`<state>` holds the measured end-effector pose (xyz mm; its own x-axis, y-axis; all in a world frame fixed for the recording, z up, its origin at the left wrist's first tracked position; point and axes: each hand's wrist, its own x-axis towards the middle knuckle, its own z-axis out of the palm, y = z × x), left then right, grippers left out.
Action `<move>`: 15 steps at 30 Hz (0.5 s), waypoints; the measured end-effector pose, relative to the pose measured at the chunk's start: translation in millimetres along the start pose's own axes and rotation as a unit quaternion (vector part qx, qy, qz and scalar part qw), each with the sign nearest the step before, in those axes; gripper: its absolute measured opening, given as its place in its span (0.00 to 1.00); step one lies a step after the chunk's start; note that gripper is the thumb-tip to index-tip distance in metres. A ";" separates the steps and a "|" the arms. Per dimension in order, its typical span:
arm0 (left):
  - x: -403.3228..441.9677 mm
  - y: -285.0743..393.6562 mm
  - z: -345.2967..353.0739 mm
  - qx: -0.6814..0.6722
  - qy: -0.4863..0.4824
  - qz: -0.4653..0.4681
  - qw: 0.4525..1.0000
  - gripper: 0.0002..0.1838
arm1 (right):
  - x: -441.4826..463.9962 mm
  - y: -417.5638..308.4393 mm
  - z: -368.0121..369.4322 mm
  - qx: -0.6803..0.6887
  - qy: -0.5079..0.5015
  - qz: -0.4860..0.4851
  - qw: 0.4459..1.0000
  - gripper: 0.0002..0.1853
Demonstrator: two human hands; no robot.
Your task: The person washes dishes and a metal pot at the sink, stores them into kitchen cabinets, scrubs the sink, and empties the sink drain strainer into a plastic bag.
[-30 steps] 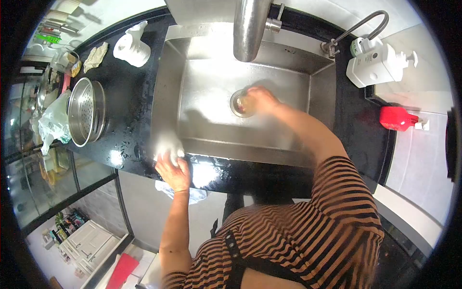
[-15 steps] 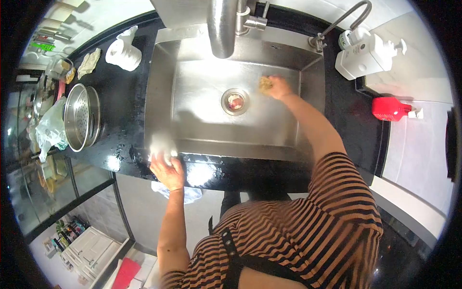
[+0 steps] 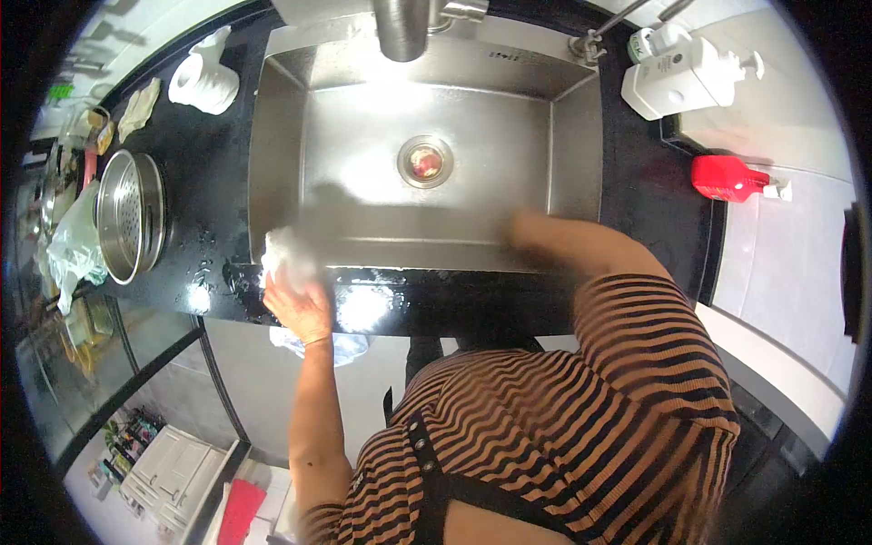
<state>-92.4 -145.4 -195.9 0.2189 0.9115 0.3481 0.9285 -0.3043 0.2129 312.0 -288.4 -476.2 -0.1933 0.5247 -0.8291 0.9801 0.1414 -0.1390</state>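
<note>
My left hand [image 3: 298,304] is closed on a white, blurred bundle [image 3: 283,252] at the sink's front left corner. My right hand [image 3: 525,232] is low in the front right part of the steel sink [image 3: 363,256], smeared by motion, so its fingers and anything in them cannot be made out. Reddish and pale scraps [image 3: 425,163] lie in the round drain, behind and between my hands. The faucet [image 3: 401,27] hangs over the back of the sink.
On the left counter are a steel steamer tray [image 3: 120,216], a plastic bag [image 3: 76,250], a paper roll [image 3: 203,84] and a pale cloth [image 3: 139,111]. A white pump bottle [image 3: 681,82] and a red bottle [image 3: 729,178] are on the right.
My right hand has moved from the drain to the right, then toward the sink's front edge, uncovering the scraps in the drain. My left hand stays at the front left corner. The view has shifted.
</note>
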 end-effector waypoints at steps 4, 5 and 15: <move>2.8 2.9 -3.2 -0.015 -0.009 -0.010 1.000 0.22 | -52.3 -54.2 -98.7 0.134 -0.002 -0.015 0.991 0.15; 2.5 3.7 -3.7 -0.018 -0.011 -0.013 1.000 0.22 | -52.8 -64.4 -116.0 0.322 0.020 -0.044 0.945 0.15; 2.9 2.7 -3.3 -0.026 -0.003 -0.008 1.000 0.21 | -32.2 -38.9 -261.4 0.361 0.320 0.190 0.855 0.22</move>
<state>-90.2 -144.5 -191.3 0.2063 0.9178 0.3392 0.9152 -0.3037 0.2650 268.5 -91.4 -302.5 0.3873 0.8024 -0.4541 0.7044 -0.5753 -0.4158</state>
